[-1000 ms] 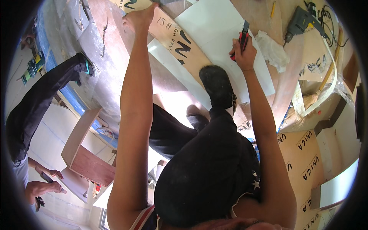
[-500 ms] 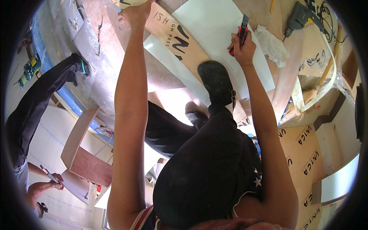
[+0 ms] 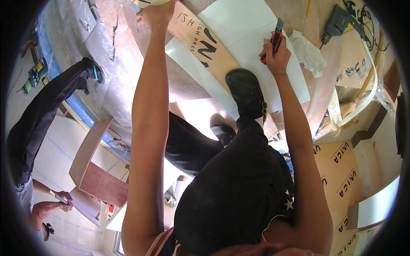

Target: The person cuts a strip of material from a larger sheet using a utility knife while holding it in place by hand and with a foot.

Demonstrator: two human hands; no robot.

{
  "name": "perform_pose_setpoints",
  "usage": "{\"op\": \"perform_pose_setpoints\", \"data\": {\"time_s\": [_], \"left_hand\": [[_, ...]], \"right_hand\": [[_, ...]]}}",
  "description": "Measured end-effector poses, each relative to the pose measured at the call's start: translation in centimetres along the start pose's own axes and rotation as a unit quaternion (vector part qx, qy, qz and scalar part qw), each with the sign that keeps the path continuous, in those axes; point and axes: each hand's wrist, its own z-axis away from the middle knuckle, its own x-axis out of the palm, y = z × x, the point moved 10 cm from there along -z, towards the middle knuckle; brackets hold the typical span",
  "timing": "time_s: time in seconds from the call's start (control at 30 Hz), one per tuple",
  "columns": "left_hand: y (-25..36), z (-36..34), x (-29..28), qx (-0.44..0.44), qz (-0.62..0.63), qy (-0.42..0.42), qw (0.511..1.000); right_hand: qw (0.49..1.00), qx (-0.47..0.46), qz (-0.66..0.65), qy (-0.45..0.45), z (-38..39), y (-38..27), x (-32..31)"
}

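My left hand point(image 3: 156, 16) grips across a long, narrow brown board point(image 3: 204, 46) with black print, near the top edge of the view; some of its fingers are cut off. The board lies slantwise over a large white sheet point(image 3: 245, 36) on the floor. In my right hand point(image 3: 277, 55) is a red and black utility knife point(image 3: 276, 42), its tip pointing up and away, over the sheet's right part. My black shoe point(image 3: 245, 91) rests on the lower end of the board and partly over the sheet.
Right of the sheet are crumpled white cloth or paper point(image 3: 306, 53), a grey power drill point(image 3: 339, 23), a broom point(image 3: 337, 117) and a curled pale strip point(image 3: 370, 87). At left, another person's leg point(image 3: 40, 111) stands near a green power tool point(image 3: 35, 77) and a wooden box-like piece point(image 3: 100, 177).
The whole scene has shifted slightly right and down in the view. My right hand and the knife have moved slightly right; the left hand keeps its grip on the board.
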Motion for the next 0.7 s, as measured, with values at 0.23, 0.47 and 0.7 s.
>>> {"op": "perform_pose_setpoints", "data": {"time_s": [0.23,0.47,0.7], "left_hand": [[0.0,0.2,-0.6,-0.012,0.018,-0.004,1.0],[0.5,0.1,-0.2,-0.01,0.005,-0.028,1.0],[-0.2,-0.2,-0.2,-0.033,-0.003,-0.012,0.999]], "right_hand": [[1.0,-0.01,-0.007,-0.004,0.0,-0.5,-0.2],[1.0,0.002,-0.013,-0.005,0.2,0.1,-0.4],[1.0,-0.002,-0.002,-0.004,0.0,-0.3,-0.4]]}}
